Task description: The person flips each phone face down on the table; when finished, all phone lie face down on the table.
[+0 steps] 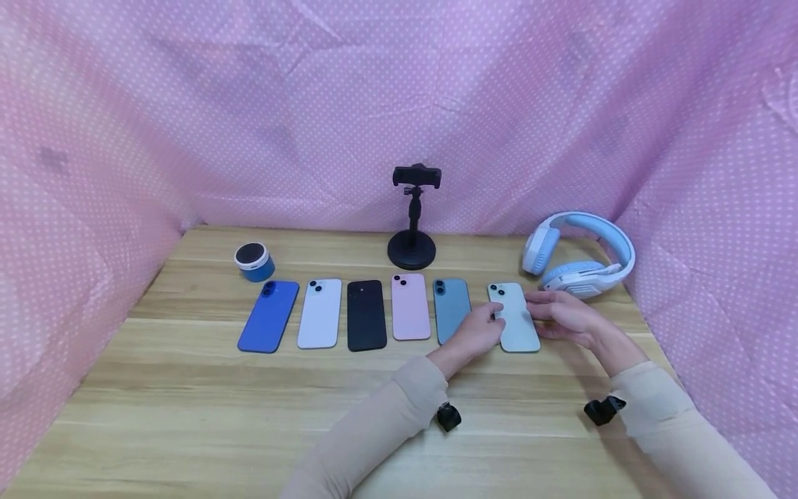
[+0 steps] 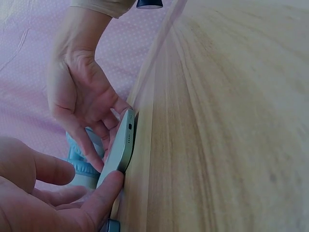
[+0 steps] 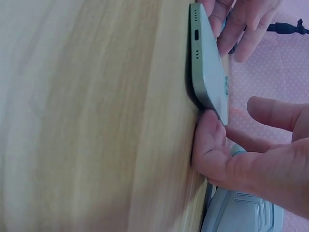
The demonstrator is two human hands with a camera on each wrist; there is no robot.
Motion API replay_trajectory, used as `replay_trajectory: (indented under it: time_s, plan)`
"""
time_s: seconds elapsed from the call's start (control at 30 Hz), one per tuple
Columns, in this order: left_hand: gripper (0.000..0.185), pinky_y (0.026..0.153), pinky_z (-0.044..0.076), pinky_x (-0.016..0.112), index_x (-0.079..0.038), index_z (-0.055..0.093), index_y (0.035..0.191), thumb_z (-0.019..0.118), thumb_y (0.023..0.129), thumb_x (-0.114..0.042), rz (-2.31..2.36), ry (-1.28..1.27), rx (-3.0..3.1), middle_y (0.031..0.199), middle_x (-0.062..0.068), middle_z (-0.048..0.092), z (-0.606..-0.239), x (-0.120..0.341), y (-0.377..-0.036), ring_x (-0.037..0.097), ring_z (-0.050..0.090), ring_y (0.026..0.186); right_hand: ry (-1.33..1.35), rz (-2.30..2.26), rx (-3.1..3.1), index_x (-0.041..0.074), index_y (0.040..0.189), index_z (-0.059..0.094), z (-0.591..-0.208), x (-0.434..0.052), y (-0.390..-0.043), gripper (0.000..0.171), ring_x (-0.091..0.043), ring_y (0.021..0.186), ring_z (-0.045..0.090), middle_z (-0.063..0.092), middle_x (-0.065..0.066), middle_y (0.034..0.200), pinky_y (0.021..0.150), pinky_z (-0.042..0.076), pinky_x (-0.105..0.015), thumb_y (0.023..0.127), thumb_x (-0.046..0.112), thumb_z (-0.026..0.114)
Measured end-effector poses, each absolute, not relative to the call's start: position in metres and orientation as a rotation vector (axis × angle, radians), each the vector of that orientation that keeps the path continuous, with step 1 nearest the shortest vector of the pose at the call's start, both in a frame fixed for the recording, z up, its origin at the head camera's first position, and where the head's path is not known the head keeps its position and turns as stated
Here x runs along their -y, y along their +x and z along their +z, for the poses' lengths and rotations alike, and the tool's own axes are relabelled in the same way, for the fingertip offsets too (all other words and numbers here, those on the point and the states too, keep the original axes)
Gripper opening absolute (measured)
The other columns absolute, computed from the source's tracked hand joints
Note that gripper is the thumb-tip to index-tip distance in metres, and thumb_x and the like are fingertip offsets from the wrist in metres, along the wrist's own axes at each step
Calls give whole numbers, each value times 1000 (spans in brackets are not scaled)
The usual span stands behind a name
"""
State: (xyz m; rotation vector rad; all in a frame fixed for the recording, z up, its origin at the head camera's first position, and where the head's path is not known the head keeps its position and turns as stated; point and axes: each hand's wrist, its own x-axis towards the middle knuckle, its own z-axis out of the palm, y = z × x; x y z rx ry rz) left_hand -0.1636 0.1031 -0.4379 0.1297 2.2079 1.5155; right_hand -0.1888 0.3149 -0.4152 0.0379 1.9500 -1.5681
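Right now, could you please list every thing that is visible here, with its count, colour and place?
phones: six in a row on the table, from left: blue, white, black, pink, teal, pale green
speaker: one, blue and white, behind the blue phone
phone stand: one, black, back centre
headphones: one, white and light blue, back right
table: one, light wood
cloth: pink with white dots, around the table
left hand: touches the pale green phone's left edge
right hand: touches its right edge
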Motion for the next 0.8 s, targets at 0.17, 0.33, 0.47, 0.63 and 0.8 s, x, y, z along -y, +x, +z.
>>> replay_trajectory:
  time_s: [0.17, 0.33, 0.47, 0.63, 0.8]
  plan:
    - [42, 104, 47, 35, -16, 54, 147, 53, 106, -23, 1527, 125, -2208, 135, 1, 62, -440, -103, -164, 12, 58, 114, 34, -1571, -1955, -10, 157, 12, -416, -314, -189, 62, -34, 143, 31, 24, -33, 159, 109, 42, -48, 109, 13, 43]
    - [43, 95, 49, 33, -15, 52, 149, 52, 106, -19, 1531, 145, -2205, 111, -2, 66, -440, -101, -164, 10, 59, 95, 32, -1571, -1959, -9, 158, 12, -416, -315, -190, 62, -32, 143, 31, 23, -32, 160, 107, 43, -46, 109, 13, 43]
    - [43, 96, 49, 33, -15, 53, 148, 53, 105, -19, 1532, 151, -2205, 115, -1, 66, -439, -101, -164, 10, 59, 97, 36, -1583, -1944, -8, 158, 12, -415, -316, -190, 62, -25, 137, 40, 25, -31, 160, 103, 47, -41, 109, 14, 44]
    - [43, 109, 43, 35, -16, 53, 148, 54, 105, -22, 1519, 151, -2206, 144, 1, 57, -437, -102, -163, 13, 55, 123, 60, -1653, -1864, -7, 159, 11, -414, -320, -188, 62, -11, 118, 52, 45, -20, 150, 91, 51, -33, 109, 13, 43]
    - [47, 110, 43, 36, -16, 53, 148, 59, 102, -21, 1497, 177, -2208, 146, 1, 55, -437, -101, -163, 16, 53, 129, 72, -1734, -1777, -5, 160, 8, -414, -324, -186, 63, -8, 114, 55, 56, 0, 135, 89, 51, -33, 110, 11, 42]
